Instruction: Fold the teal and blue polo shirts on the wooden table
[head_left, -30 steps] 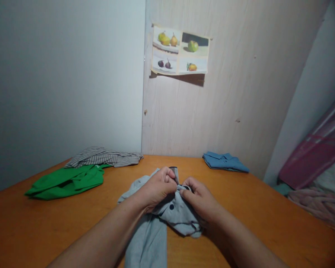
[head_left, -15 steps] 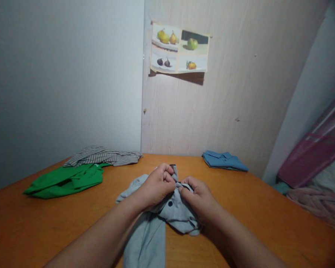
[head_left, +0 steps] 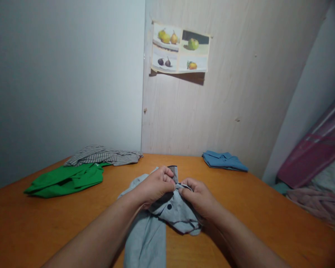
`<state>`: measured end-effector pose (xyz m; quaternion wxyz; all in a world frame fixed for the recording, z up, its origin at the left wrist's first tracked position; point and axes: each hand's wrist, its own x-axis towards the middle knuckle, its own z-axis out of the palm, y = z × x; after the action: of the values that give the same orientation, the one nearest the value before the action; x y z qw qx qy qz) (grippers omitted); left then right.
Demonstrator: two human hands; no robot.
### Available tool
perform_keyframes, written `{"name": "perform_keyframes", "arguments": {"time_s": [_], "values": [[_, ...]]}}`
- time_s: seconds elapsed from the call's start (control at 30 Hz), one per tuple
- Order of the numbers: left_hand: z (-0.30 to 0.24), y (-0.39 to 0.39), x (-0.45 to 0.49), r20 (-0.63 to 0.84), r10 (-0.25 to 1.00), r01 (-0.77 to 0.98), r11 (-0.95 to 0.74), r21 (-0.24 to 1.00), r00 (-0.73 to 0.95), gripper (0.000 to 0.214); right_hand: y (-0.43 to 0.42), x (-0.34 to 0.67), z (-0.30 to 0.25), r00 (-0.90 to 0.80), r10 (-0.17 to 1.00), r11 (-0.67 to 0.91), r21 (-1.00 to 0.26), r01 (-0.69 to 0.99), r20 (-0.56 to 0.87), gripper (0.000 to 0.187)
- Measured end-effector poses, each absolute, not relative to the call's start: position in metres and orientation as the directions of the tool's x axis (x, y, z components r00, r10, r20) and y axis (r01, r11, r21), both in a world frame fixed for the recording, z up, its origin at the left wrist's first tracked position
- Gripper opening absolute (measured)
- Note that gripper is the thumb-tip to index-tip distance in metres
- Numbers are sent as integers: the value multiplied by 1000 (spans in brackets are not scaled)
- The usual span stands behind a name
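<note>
A light grey polo shirt (head_left: 149,238) with dark buttons lies on the orange wooden table (head_left: 254,208) in front of me. My left hand (head_left: 155,185) is closed in a pinch on the shirt's button placket near the collar. My right hand (head_left: 198,197) pinches the opposite edge of the same placket, its fingertips almost touching the left ones. One dark button (head_left: 169,206) shows just below the two hands. The collar's dark trim peeks out behind my fingers.
A green garment (head_left: 67,179) and a striped shirt (head_left: 103,155) lie at the table's back left. A folded blue shirt (head_left: 223,160) sits at the back right. A fruit picture (head_left: 180,48) hangs on the wooden panel. Pink bedding (head_left: 318,193) lies beyond the right edge.
Both hands stay pinched at the grey shirt's placket, shifting only slightly; the shirt front has bunched a little differently. The other garments have not moved.
</note>
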<state>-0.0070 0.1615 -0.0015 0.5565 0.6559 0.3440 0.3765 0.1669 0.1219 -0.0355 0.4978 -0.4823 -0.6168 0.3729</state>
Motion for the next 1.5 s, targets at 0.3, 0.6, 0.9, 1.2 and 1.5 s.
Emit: {"name": "perform_keyframes", "arguments": {"time_s": [0.3, 0.6, 0.9, 1.2, 1.5], "values": [[-2, 162, -8, 164, 823, -25, -179, 984, 543, 30, 118, 171, -28, -91, 964, 265, -933, 243, 250, 17], [-2, 163, -7, 132, 799, -99, -91, 991, 586, 33, 124, 176, -30, -160, 973, 182, -978, 103, 165, 16], [-8, 164, -1, 131, 776, -182, -22, 983, 617, 31, 123, 174, -29, -154, 987, 22, -985, -169, 49, 15], [-3, 156, 1, 153, 845, -33, -159, 987, 512, 31, 128, 171, -27, -68, 997, 29, -997, -76, 35, 18], [-9, 162, 2, 151, 866, -44, -148, 988, 476, 27, 130, 170, -30, -40, 995, 91, -996, 26, 89, 16]]}}
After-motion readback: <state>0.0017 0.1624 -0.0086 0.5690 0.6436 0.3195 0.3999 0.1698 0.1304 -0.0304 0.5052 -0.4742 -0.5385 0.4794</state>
